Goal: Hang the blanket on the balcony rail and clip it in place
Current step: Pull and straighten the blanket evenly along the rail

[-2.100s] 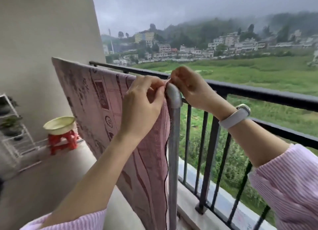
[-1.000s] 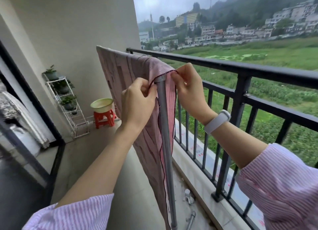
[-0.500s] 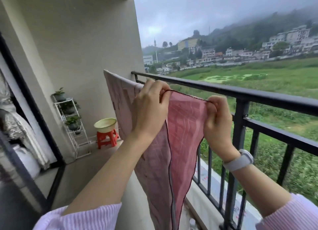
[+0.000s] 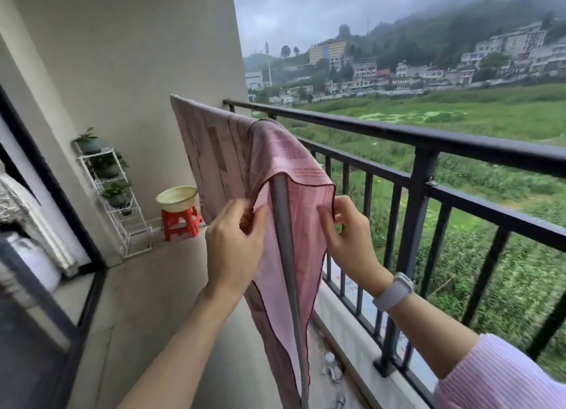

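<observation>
Now: one pink blanket (image 4: 269,160) draped over a grey drying-rack bar running alongside the black balcony rail (image 4: 459,142), near end folded down over the rack's upright grey pole (image 4: 283,240). Left hand (image 4: 235,243) pinching the scalloped hem on the pole's left side, thumb and fingers curled onto the cloth; right hand (image 4: 346,228) pinching the matching hem on the right, a pale wristband (image 4: 393,290) below it. Step in hand, by the look of it: squaring the end of the cloth before any clipping. To do it well: pull both corners down evenly, keep the hem level across the pole, smooth the fold flat against the bar, hold one side taut while freeing the other for a clip. No clip visible anywhere, so none counted; clipping apparently not yet done. Counted otherwise: two hands, one blanket, one upright pole, one red stool (image 4: 180,223) carrying one pale basin (image 4: 177,198), one white plant stand (image 4: 113,200) with several potted plants, exact number unclear. Risk, as a guess: thin cloth sliding off the smooth bar if released unevenly.
</observation>
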### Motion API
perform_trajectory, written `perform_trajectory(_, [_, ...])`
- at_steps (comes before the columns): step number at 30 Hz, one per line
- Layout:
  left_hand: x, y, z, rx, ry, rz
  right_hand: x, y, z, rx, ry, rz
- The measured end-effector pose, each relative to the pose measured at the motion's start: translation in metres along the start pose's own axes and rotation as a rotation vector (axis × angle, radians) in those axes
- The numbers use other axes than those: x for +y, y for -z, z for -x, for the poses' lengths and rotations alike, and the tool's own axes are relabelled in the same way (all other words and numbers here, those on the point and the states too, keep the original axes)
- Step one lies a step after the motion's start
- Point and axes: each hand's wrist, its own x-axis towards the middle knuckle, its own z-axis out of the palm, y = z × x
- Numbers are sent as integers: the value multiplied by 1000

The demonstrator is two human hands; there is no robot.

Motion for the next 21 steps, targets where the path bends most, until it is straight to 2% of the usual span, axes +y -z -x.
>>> perform_trajectory(3, [8,7,-4,99,-88,57,0,15,-3,168,15,-36])
perform_trajectory(5, [16,7,-5,90,-206,73,4,21,-1,233,2,-11])
perform_trajectory(7, [14,4,-3,-71,-255,54,6,20,3,148,15,41])
perform_trajectory(9, [2,2,-2,-275,-187,51,6,18,7,-16,55,57])
perform_trajectory(10, [-4,3,-3,-324,-154,82,3,17,7,-85,73,37])
perform_trajectory(12, [-12,8,-12,-289,-135,161,-8,18,1,-163,115,-43])
perform_trajectory(15, [-15,11,-42,-227,-149,189,-31,16,-19,-166,171,-81])
perform_trajectory(18, [-14,7,-72,-340,-156,275,-49,6,-40,-242,277,63])
perform_trajectory(21, [-16,-1,-84,-375,-188,261,-49,-2,-47,-300,353,253])
